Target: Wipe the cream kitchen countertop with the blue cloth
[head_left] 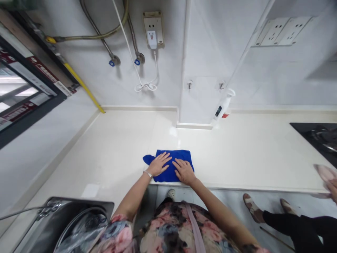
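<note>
A blue cloth [184,154] lies spread in a roughly rectangular shape near the front edge of the cream countertop [126,140]. One rounded flap sticks out at its left side. My left hand [159,164], with a bracelet at the wrist, rests on the cloth's left part, its fingers stretched out. On the right part lies my right hand [184,171], palm down with fingers spread. Both hands press flat on the fabric, and neither grasps it. The cloth under my palms is hidden.
A sink [79,203] with a bowl in it sits at the lower left. At the right are a black stove [316,135] and another person's hand [332,188]. A white bottle-like device [223,105] stands by the wall pillar. Pipes and a plugged-in charger [152,38] are on the wall.
</note>
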{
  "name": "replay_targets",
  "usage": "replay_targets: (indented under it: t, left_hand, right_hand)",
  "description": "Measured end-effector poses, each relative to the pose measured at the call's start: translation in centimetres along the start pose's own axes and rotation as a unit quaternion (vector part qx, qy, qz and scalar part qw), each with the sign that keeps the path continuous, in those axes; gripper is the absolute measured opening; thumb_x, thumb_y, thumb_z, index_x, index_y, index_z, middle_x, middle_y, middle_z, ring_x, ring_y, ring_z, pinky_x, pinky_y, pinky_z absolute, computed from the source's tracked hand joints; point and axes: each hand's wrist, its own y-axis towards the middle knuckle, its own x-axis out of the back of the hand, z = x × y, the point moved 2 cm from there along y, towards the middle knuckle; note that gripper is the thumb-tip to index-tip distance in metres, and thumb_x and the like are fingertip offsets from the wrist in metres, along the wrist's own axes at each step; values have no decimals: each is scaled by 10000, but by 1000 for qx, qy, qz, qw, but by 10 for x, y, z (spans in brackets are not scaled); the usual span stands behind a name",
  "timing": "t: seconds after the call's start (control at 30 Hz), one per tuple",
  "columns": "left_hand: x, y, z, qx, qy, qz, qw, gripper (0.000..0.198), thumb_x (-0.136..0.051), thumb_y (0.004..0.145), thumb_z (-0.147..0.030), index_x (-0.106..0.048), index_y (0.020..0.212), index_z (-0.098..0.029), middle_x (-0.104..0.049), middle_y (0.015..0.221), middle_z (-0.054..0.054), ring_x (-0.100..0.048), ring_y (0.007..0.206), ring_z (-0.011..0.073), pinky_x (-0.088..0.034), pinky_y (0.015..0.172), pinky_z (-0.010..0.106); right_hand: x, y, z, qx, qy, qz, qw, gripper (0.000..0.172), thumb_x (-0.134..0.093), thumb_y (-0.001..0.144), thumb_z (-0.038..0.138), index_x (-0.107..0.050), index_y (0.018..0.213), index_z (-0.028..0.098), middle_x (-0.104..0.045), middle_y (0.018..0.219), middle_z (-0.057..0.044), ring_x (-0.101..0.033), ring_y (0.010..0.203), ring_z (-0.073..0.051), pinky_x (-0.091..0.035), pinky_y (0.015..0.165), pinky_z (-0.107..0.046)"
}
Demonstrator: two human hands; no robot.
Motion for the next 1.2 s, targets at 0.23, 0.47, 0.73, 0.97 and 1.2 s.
replay_targets:
  t: [0.23,0.47,0.73,0.97,1.2]
  left_hand:
    - [-1,-25,-13,196,51,-89,975,592,-417,1047,-284,-407,1615,-117,-326,1706,191,-206,1631,300,-301,1316,545]
    - [-53,-62,-69,281,78,-135,947,648,-450,1038,-340,-343,1660,-192,-170,1758,165,-106,1635,386,-297,1298,640]
    - [-36,-38,-26,261,57,-171,948,704,-507,982,-294,-342,1663,-229,-219,1755,134,-165,1632,384,-335,1282,643]
    - [-2,9,65,259,28,-162,952,652,-565,957,-329,-468,1597,-245,-310,1730,119,-259,1609,386,-333,1280,633]
    - [18,57,138,278,12,-191,941,645,-569,947,-332,-494,1582,-245,-338,1720,111,-290,1595,392,-335,1278,628]
  right_hand:
    - [-4,13,15,3,-15,-23,1000,622,-500,1034,356,-428,1636,212,-330,1720,-141,-277,1594,-345,-203,1286,-585]
    - [-18,8,23,47,12,-9,999,665,-474,1035,341,-332,1679,257,-247,1757,-84,-179,1631,-356,-134,1311,-624]
    - [-22,59,25,-5,-2,8,1000,691,-532,995,393,-400,1654,234,-266,1747,-109,-191,1622,-395,-112,1310,-653]
    - [-26,150,18,-47,-21,16,999,678,-496,1011,368,-379,1662,223,-271,1747,-105,-180,1625,-392,-121,1301,-651]
    - [-31,238,3,-61,-35,19,997,678,-486,1003,328,-378,1663,217,-259,1752,-93,-178,1627,-383,-112,1307,-631]
